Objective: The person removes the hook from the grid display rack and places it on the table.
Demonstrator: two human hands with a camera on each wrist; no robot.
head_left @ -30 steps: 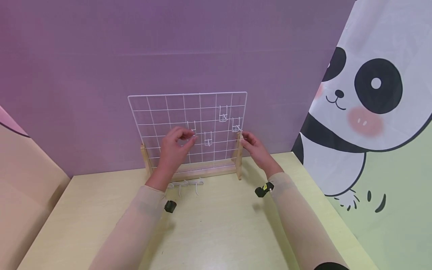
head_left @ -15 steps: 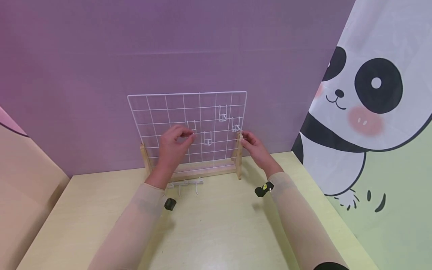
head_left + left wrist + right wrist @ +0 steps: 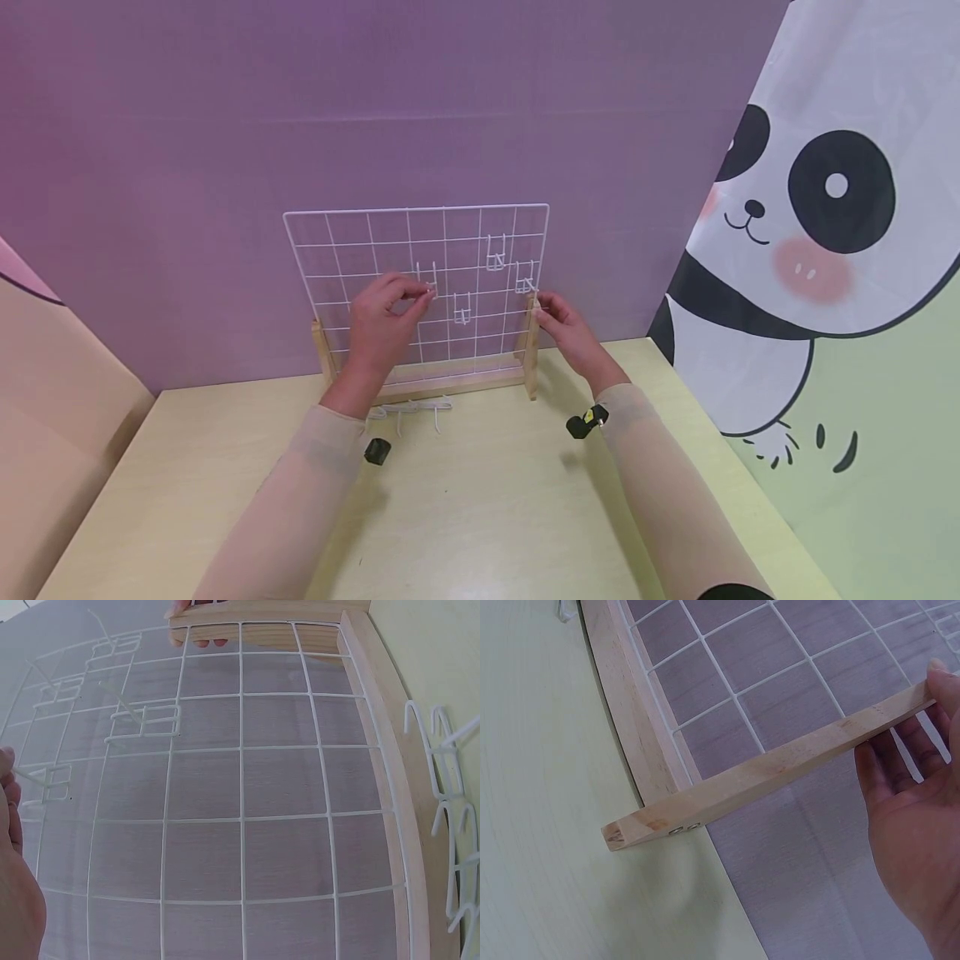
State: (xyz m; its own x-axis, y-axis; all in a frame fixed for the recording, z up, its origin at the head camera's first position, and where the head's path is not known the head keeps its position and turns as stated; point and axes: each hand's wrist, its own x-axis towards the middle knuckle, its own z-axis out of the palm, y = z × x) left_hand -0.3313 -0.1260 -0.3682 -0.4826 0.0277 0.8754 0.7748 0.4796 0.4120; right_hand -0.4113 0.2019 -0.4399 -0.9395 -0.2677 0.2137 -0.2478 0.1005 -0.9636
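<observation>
"Where the left hand [image 3: 381,321] is, how tight is the grip?"
"Nearly closed: thumb and forefinger pinch a white wire hook [image 3: 58,782] hung on the white grid panel [image 3: 416,208]. Below, loose hooks [image 3: 408,407] lie on the tabletop [image 3: 465,500], in front of the stand's base."
"And further right?"
"Three more hooks [image 3: 462,314] hang on the panel; then the right hand [image 3: 573,333] clasps the wooden upright [image 3: 532,354] near its top, thumb and fingers on opposite sides."

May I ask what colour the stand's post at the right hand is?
The post is light tan with darker patches, clearest in the right wrist view.
</observation>
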